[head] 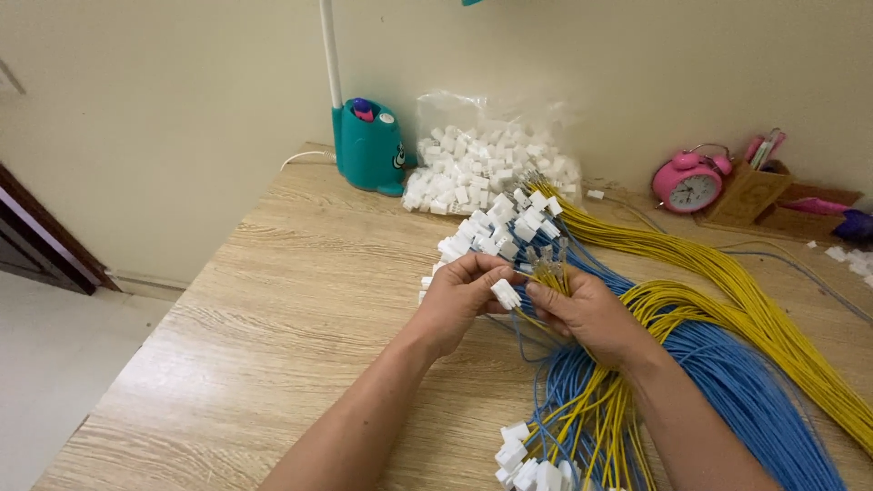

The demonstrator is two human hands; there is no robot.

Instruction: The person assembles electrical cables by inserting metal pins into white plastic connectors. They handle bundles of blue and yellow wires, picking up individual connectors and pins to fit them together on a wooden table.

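Head camera view: a small white plastic connector sits pinched in the fingertips of the left hand, touching the bare metal-tipped ends of yellow and blue wires that the right hand grips in a closed bunch just beside it, above the wooden table. Behind the hands lie finished white-capped wires, then a clear bag of white connectors, a teal lamp base and a pink alarm clock by the wall.
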